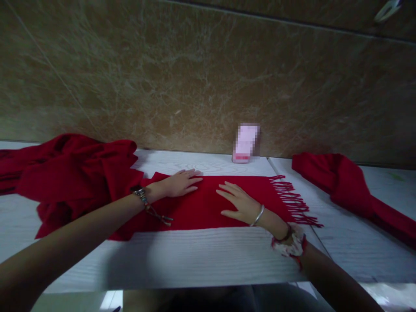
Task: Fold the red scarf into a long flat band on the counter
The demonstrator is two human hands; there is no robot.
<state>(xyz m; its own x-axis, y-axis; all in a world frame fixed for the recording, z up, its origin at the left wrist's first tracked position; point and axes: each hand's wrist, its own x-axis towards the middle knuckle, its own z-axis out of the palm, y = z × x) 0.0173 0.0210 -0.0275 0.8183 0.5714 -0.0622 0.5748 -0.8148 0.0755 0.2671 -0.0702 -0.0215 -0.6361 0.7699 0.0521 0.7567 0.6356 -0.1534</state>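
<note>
A red scarf (208, 208) lies flat on the white wood-grain table, its fringed end spread toward the right. My left hand (180, 183) rests palm down on the scarf, fingers stretched out to the right. Facing it, my right hand (238, 203) also lies flat on the cloth, with its fingers apart and pointing left. Neither hand grips anything. To the left, the fabric runs into a rumpled heap of red cloth (74, 173); whether the heap is all one piece with the scarf I cannot tell.
Against the brown marbled wall (182, 78) leans a blurred pink-white object (247, 141), behind the scarf. Another bunched red cloth (351, 186) lies on the right of the table (208, 260). The table's front edge runs close to my body.
</note>
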